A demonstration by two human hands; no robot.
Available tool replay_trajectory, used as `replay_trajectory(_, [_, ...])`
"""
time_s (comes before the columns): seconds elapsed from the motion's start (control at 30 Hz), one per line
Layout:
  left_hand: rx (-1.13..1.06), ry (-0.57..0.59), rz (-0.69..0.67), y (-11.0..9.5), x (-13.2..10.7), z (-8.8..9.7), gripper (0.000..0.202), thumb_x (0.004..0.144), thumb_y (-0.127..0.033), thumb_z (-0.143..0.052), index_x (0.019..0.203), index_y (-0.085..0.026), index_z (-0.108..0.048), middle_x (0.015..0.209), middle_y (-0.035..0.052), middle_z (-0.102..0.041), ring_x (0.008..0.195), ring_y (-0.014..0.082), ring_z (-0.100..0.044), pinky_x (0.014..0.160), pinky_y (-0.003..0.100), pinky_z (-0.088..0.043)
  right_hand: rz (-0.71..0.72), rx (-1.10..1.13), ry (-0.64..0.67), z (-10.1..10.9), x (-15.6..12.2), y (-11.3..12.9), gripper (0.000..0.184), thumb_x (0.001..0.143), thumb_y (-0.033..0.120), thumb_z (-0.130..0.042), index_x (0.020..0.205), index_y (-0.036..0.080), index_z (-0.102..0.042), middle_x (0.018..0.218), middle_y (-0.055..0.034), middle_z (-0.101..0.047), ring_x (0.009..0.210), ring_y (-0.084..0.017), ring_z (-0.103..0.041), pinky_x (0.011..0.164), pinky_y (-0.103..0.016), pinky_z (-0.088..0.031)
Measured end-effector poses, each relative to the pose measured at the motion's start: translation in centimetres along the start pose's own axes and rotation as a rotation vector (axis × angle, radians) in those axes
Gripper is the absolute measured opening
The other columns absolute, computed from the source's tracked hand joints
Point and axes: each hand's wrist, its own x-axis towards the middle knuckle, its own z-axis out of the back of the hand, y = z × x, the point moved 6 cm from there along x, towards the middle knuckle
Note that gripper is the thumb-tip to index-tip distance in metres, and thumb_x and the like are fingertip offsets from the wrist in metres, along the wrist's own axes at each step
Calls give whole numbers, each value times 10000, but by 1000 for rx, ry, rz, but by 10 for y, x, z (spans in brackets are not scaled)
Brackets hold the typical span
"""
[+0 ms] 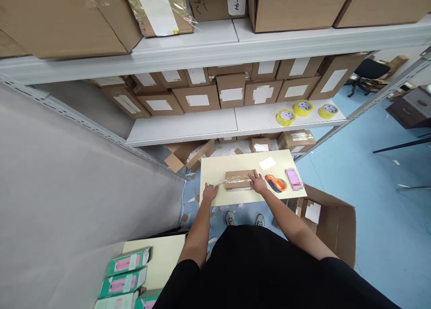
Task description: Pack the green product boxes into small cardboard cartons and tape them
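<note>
A small cardboard box [237,174] lies on the cream tabletop [212,165], with a strip of clear packing tape [235,179] along its top. At the left, the tape's loose end sticks out past the box. My left hand [210,192] is at that end, its fingers seeming to pinch the tape; the exact contact is too small to see clearly. Over the box's right end, my right hand [258,182] grips it, fingers on the top. An orange and dark tape dispenser [275,183] rests just right of my right hand.
A white label [267,163] and a blurred pink item [294,179] lie on the table. Behind stands a shelf [182,127] with boxes and yellow tape rolls [286,117]. An open carton [336,224] is at the right; green packages [123,282] sit lower left.
</note>
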Motion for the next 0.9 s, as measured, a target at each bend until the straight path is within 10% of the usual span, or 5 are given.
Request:
replay_trajectory(0.13, [-58, -68, 19, 17, -6, 7, 461, 1010, -306, -495, 1427, -165, -631, 1448, 155, -657, 1374, 268, -593, 1158, 375, -464, 15, 8, -16, -1, -1, -1, 577, 1042, 298, -440, 1617, 323, -455, 1789, -28, -128, 1550, -386, -355, 1195, -548, -401])
replay_trajectory(0.43, [-249, -107, -89, -65, 15, 12, 387, 981, -232, -545, 1311, -257, -748, 1289, 46, -766, 1191, 227, -702, 1069, 334, -528, 8, 3, 18, -4, 2, -3, 578, 1046, 304, -452, 1624, 311, -442, 1793, -48, -105, 1548, -373, -360, 1190, -533, -403])
replay_trajectory(0.67, [-185, -118, 63, -8, 1, 15, 411, 985, -295, -583, 1372, -222, -700, 1330, 112, -741, 1230, 263, -689, 1025, 335, -514, -4, 26, 16, -5, 3, -5, 573, 1047, 318, -450, 1619, 353, -449, 1791, -5, -128, 1527, -387, -388, 1164, -538, -435])
replay_trajectory(0.8, [-129, -7, 23, 10, -15, 10, 950, 757, -479, -873, 1598, -337, -454, 1711, 89, -378, 1377, 297, -598, 1047, 333, -515, 6, 36, 7, -6, 2, -7, 574, 1050, 308, -437, 1624, 330, -447, 1791, -13, -139, 1516, -390, -395, 1171, -532, -426])
replay_trajectory(0.9, [-93, -30, 6, -1, -24, 9, 679, 856, -575, -767, 1468, -323, -616, 1740, 64, -313, 1348, 299, -617, 1070, 358, -520, 12, 47, 1, -7, 2, -7, 576, 1043, 301, -440, 1618, 327, -456, 1787, -14, -159, 1501, -383, -412, 1166, -528, -436])
